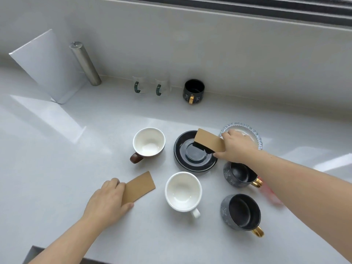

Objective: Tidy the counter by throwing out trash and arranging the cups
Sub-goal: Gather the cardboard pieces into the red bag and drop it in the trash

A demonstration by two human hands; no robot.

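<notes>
My right hand (237, 146) grips a brown cardboard sleeve (208, 140) held just above a black saucer (190, 161). My left hand (107, 201) presses on a second brown cardboard sleeve (140, 186) lying flat on the white counter (57, 168). Between the hands stand a brown cup with a white inside (148, 142) and a white cup (182, 191). Two dark cups with gold handles (241, 213) (239, 175) sit under my right forearm. At the back wall stand two pale mugs with green handles (140, 86) (162, 88) and a black mug (194, 90).
A glass dish with a scalloped rim (253, 134) lies behind my right hand. Something pink (270, 195) shows beside my right forearm. A white board (45, 65) and a steel cylinder (85, 63) lean at the back left. The counter's front edge (57, 253) runs bottom left.
</notes>
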